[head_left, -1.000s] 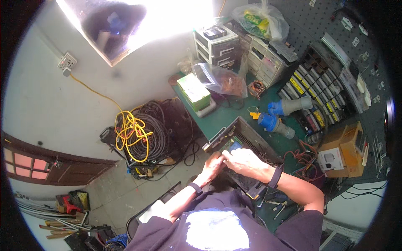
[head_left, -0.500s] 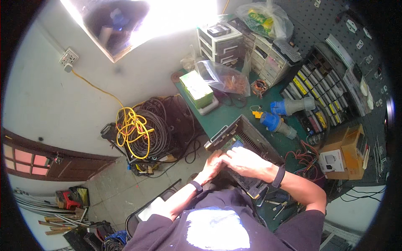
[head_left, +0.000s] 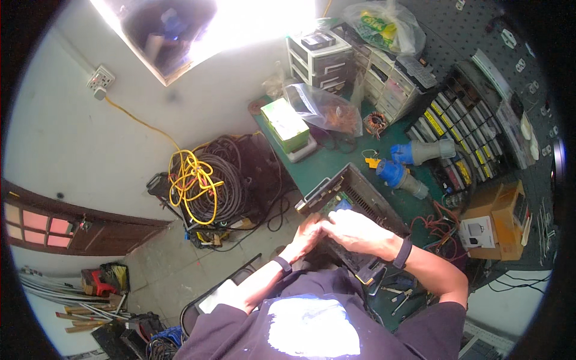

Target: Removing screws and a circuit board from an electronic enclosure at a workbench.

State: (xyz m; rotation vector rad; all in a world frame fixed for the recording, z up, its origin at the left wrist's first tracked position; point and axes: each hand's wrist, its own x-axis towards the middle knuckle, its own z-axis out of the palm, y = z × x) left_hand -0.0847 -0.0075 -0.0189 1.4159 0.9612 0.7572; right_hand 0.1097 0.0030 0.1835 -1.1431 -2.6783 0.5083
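Observation:
An open dark metal equipment case [head_left: 380,201] with slotted walls and a handle lies at the near edge of the green workbench [head_left: 300,170]. Part of a circuit board [head_left: 342,199] shows inside it. Over the case's near left side, my left hand [head_left: 309,233] and my right hand [head_left: 353,230] meet, fingers curled and pressed together. Whatever they grip is hidden between the fingers. Past the case's right side lie two blue-and-grey industrial plugs [head_left: 394,174]. Small hand tools [head_left: 401,297] are scattered on the bench by my right forearm.
A green-and-white box [head_left: 285,127], a plastic bag of copper wire [head_left: 336,114] and drawer units [head_left: 324,66] stand toward the back. At right are a parts rack [head_left: 459,129] and a cardboard box [head_left: 501,222]. Coiled cables [head_left: 207,177] sit left of the bench; a chair [head_left: 198,306] is beside me.
The whole view has shifted slightly, so the bench and its things appear a little further right. My hands stay together over the case, with hardly any movement.

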